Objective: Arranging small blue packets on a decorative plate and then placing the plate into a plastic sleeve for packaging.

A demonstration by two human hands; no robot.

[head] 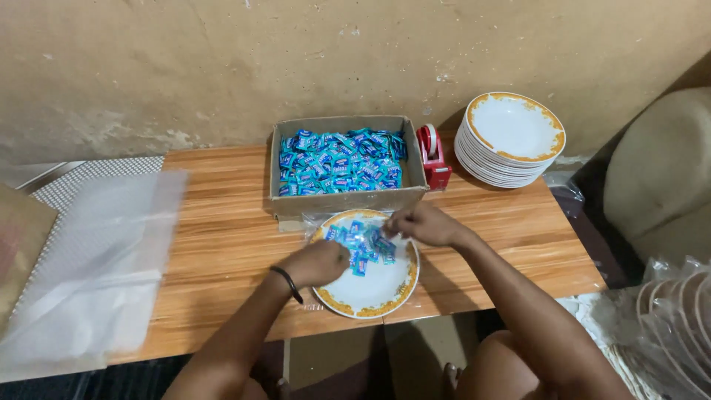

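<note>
The left hand (320, 263) is seen loosely curled over the left rim of a white plate with a yellow border (370, 292), its fingertips at a small heap of blue wrapped sweets (364, 244); whether one is pinched cannot be told. The right hand (424, 224) is held half closed over the plate's upper right edge, fingers seemingly touching the sweets. The heap lies between both hands. Just behind, a cardboard box (346, 200) filled with the same sweets is set on the wooden table (222, 244).
</note>
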